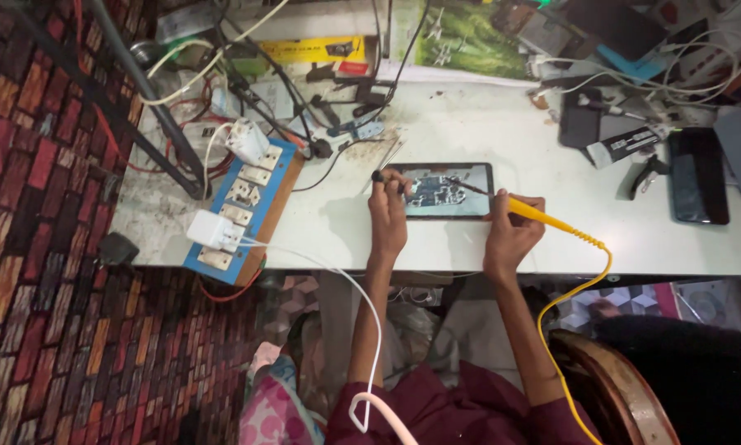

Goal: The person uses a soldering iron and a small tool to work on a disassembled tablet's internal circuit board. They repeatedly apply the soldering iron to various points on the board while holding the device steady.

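Note:
An opened phone (pixel 444 191) with its circuit board showing lies on the white workbench (pixel 551 222). My right hand (pixel 512 231) is closed around a yellow soldering iron (pixel 543 217), its dark tip reaching left onto the board. My left hand (pixel 387 216) grips a thin black-handled tool (pixel 384 178) at the phone's left edge. The iron's yellow cord (pixel 584 280) curls down off the bench toward my lap.
A blue and wooden socket board (pixel 243 210) with white chargers sits at the left, a white cable (pixel 362 297) running from it. Tangled cables and tools crowd the back. A dark phone (pixel 698 175) lies at the right. A wooden chair edge (pixel 617 379) is beside me.

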A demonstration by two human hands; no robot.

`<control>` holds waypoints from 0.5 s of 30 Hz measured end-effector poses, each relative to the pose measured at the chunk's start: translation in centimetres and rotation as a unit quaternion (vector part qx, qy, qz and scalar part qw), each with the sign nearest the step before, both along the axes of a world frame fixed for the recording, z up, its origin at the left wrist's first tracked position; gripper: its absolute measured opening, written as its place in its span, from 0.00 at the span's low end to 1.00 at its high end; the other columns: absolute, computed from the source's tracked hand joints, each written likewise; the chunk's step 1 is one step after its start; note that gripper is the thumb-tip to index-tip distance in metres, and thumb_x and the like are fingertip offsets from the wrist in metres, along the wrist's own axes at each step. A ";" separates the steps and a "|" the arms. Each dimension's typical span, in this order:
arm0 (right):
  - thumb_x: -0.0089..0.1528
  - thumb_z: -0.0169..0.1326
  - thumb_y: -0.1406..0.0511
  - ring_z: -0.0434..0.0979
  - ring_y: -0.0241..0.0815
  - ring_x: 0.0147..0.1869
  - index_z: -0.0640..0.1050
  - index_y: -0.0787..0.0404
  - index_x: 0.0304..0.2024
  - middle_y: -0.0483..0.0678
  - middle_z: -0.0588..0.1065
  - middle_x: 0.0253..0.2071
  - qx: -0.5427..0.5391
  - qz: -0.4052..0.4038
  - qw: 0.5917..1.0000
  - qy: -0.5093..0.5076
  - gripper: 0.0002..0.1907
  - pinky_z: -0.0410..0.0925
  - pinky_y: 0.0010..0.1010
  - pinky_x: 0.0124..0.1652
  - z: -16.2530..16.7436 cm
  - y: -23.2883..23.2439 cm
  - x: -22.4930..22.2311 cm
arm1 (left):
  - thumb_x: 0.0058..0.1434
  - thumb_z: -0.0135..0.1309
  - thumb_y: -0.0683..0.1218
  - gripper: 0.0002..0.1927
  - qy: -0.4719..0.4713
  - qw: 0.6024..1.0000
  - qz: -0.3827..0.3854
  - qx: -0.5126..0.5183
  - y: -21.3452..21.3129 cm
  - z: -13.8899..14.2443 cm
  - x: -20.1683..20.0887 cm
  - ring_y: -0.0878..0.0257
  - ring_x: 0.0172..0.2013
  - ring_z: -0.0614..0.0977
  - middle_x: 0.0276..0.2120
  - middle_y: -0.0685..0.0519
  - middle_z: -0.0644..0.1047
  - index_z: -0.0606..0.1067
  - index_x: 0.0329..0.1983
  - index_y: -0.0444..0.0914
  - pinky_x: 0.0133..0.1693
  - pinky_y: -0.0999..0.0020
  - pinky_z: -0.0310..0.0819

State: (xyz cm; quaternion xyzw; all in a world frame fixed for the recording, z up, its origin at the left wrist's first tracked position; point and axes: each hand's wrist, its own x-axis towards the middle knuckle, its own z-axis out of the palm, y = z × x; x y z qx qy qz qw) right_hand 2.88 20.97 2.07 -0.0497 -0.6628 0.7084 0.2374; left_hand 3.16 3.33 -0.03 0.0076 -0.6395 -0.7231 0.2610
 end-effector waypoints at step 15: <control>0.66 0.58 0.72 0.72 0.28 0.31 0.67 0.61 0.38 0.44 0.72 0.31 -0.071 0.031 0.997 -0.005 0.11 0.68 0.20 0.31 -0.7 -0.2 -0.3 | 0.77 0.38 0.54 0.16 -0.021 1.000 0.005 0.011 -0.1 -0.4 -0.2 0.67 0.33 0.68 0.34 0.54 0.71 0.66 0.47 0.36 0.36 0.70 0.64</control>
